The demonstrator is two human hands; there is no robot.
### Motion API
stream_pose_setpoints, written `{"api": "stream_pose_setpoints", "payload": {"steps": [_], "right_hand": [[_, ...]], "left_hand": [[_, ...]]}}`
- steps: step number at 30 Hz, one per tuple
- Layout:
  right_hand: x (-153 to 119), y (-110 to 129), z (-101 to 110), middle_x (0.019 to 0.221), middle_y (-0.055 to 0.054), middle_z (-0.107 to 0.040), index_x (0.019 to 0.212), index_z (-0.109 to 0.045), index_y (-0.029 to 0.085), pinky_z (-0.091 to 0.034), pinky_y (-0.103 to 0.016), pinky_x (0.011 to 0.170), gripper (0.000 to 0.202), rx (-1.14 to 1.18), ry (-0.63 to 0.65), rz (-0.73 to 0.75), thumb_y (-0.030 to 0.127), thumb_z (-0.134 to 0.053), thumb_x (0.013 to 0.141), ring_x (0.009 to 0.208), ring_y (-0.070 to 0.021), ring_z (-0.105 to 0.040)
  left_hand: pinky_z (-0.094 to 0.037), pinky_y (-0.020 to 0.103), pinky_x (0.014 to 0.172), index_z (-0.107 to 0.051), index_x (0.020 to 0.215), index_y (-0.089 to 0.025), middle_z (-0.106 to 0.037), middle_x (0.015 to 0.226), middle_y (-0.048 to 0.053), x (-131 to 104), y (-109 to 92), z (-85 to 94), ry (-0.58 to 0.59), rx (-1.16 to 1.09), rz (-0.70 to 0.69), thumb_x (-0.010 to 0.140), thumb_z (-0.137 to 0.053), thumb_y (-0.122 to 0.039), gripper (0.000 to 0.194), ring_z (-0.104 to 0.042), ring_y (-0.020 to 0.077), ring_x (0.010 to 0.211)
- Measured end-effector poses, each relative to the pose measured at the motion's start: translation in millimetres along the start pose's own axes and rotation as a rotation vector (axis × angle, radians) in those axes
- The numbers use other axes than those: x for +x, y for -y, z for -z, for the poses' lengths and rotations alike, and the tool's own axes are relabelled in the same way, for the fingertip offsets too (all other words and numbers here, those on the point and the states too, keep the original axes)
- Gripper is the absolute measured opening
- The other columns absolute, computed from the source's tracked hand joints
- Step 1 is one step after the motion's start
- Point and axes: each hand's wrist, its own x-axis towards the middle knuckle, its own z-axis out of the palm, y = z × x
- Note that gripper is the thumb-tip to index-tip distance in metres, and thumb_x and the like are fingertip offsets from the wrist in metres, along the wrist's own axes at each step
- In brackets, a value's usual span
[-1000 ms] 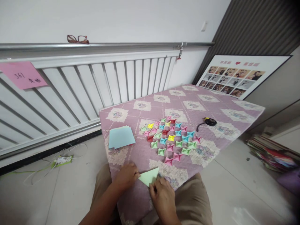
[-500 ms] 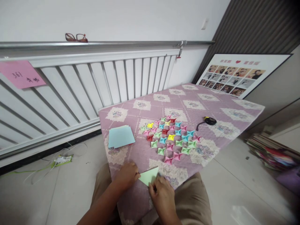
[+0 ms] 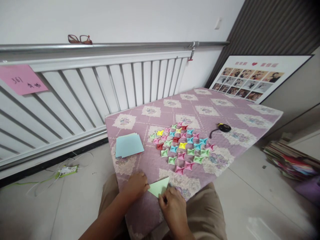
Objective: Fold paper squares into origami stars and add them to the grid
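Observation:
A light green sheet of paper (image 3: 159, 187), folded into a triangle, lies flat on the table near its front edge. My left hand (image 3: 137, 185) has its fingers closed on the paper's left corner. At the right side, my right hand (image 3: 173, 203) pinches the paper's edge between thumb and fingers. Beyond my hands, several small folded paper stars (image 3: 182, 145) in pink, green, blue, yellow and red stand in rows. To the left sits a stack of square paper (image 3: 129, 145), light blue on top.
A floral purple tablecloth (image 3: 160, 115) covers the table. A black tape measure or similar item with a strap (image 3: 224, 127) lies to the right. A white radiator (image 3: 140, 80) runs along the wall, with glasses (image 3: 80, 39) on its pipe. A photo board (image 3: 260, 78) leans at the back right.
Both hands keep their places on the green paper, with hardly any movement. The camera view has shifted very slightly.

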Motion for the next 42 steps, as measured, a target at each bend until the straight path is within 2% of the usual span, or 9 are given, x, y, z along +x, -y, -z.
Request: {"api": "stream_pose_setpoints", "payload": {"steps": [8, 12, 14, 19, 21, 30, 35, 38, 42], "right_hand": [[1, 2, 4, 0.071, -0.002, -0.059, 0.061, -0.058, 0.021, -0.030, -0.028, 0.065, 0.016, 0.004, -0.013, 0.001, 0.018, -0.064, 0.075, 0.072, -0.0170, -0.051], [1, 2, 3, 0.070, -0.001, -0.058, 0.060, -0.057, 0.021, -0.031, -0.028, 0.066, 0.017, 0.022, -0.011, 0.001, 0.017, -0.065, 0.075, 0.072, -0.0166, -0.051], [1, 2, 3, 0.070, -0.001, -0.058, 0.060, -0.057, 0.022, -0.030, -0.028, 0.065, 0.017, 0.027, -0.018, 0.000, 0.017, -0.066, 0.074, 0.071, -0.0165, -0.050], [0, 1, 3, 0.071, -0.001, -0.057, 0.061, -0.057, 0.022, -0.031, -0.027, 0.065, 0.017, 0.038, -0.018, 0.001, 0.017, -0.065, 0.076, 0.072, -0.0169, -0.051], [-2, 0, 2, 0.071, -0.001, -0.057, 0.062, -0.056, 0.021, -0.032, -0.028, 0.067, 0.016, 0.057, -0.017, 0.004, 0.017, -0.064, 0.076, 0.073, -0.0172, -0.051], [-12, -13, 5, 0.081, -0.002, -0.059, 0.080, -0.057, 0.022, -0.038, -0.028, 0.072, 0.011, 0.213, -0.033, 0.122, 0.012, -0.056, 0.077, 0.079, -0.0184, -0.053], [-21, -17, 7, 0.098, -0.003, -0.062, 0.109, -0.059, 0.027, -0.041, -0.033, 0.079, 0.031, 0.151, 0.007, 0.220, 0.014, -0.057, 0.080, 0.091, -0.0202, -0.056], [-29, -17, 6, 0.105, -0.003, -0.062, 0.112, -0.059, 0.033, -0.041, -0.035, 0.081, 0.040, 0.052, 0.015, 0.236, 0.019, -0.067, 0.076, 0.096, -0.0222, -0.056], [-38, -21, -2, 0.111, -0.004, -0.063, 0.113, -0.060, 0.034, -0.041, -0.037, 0.085, 0.044, -0.003, -0.014, 0.277, 0.022, -0.072, 0.073, 0.102, -0.0243, -0.055]], "left_hand": [[-0.041, 0.034, 0.077, -0.059, 0.091, -0.016, -0.060, 0.096, 0.008, 0, 2, -6.3, -0.033, 0.025, 0.002, 0.088, -0.052, -0.030, 0.016, -0.054, 0.0229, 0.089], [-0.038, 0.035, 0.083, -0.056, 0.100, -0.018, -0.058, 0.104, 0.007, -6, -3, -4.7, -0.063, 0.047, -0.058, 0.092, -0.047, -0.026, 0.014, -0.051, 0.0230, 0.097], [-0.034, 0.035, 0.087, -0.056, 0.106, -0.023, -0.056, 0.110, 0.005, -11, -6, -2.1, -0.072, 0.066, -0.143, 0.094, -0.045, -0.024, 0.017, -0.048, 0.0225, 0.103], [-0.031, 0.036, 0.087, -0.049, 0.123, -0.027, -0.052, 0.125, 0.006, -15, -10, 2.4, -0.130, 0.167, -0.486, 0.098, -0.037, -0.029, 0.028, -0.045, 0.0231, 0.108], [-0.030, 0.036, 0.087, -0.050, 0.124, -0.027, -0.053, 0.127, 0.006, -14, -10, 2.7, -0.124, 0.172, -0.537, 0.099, -0.034, -0.028, 0.029, -0.045, 0.0230, 0.108], [-0.029, 0.037, 0.090, -0.050, 0.124, -0.027, -0.054, 0.127, 0.006, -13, -9, 3.8, -0.099, 0.165, -0.563, 0.099, -0.033, -0.025, 0.031, -0.046, 0.0225, 0.108], [-0.030, 0.036, 0.091, -0.052, 0.123, -0.029, -0.056, 0.123, 0.006, -14, -10, 5.6, -0.070, 0.123, -0.518, 0.098, -0.038, -0.025, 0.029, -0.047, 0.0217, 0.108], [-0.030, 0.036, 0.091, -0.052, 0.123, -0.030, -0.055, 0.125, 0.005, -13, -10, 7.2, -0.049, 0.105, -0.514, 0.097, -0.039, -0.026, 0.029, -0.046, 0.0215, 0.109], [-0.030, 0.035, 0.090, -0.051, 0.124, -0.032, -0.053, 0.130, 0.003, -11, -4, 6.3, -0.050, 0.114, -0.557, 0.097, -0.039, -0.027, 0.029, -0.045, 0.0217, 0.111]]}}
